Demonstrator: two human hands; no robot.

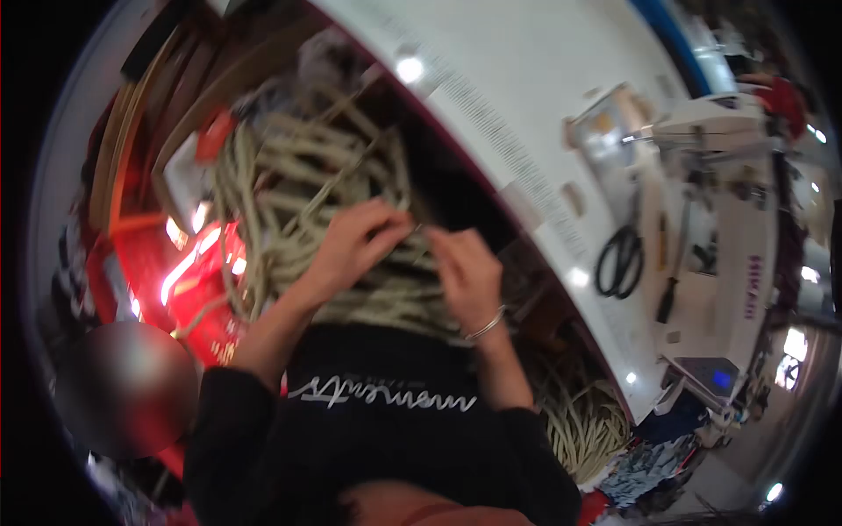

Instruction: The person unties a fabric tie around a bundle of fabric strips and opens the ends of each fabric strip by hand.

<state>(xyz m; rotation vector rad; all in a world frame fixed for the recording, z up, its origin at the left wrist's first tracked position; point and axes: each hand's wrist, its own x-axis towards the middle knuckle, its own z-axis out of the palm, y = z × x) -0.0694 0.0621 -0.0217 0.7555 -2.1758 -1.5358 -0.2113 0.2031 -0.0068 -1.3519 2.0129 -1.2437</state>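
Observation:
A heap of long pale olive fabric strips lies across my lap and stretches away in front of me. Over this heap, my left hand is closed in a pinch, thumb against fingers. Close by on its right, my right hand, with a bracelet at the wrist, is also pinched. The fingertips nearly meet, and something small and thin seems to sit between them, too blurred to name. Loose strips run below and beyond both hands.
On my right is a white sewing table with black scissors, a dark-handled screwdriver and a sewing machine. A second bundle of strips lies beneath its edge. Shiny red material is on my left.

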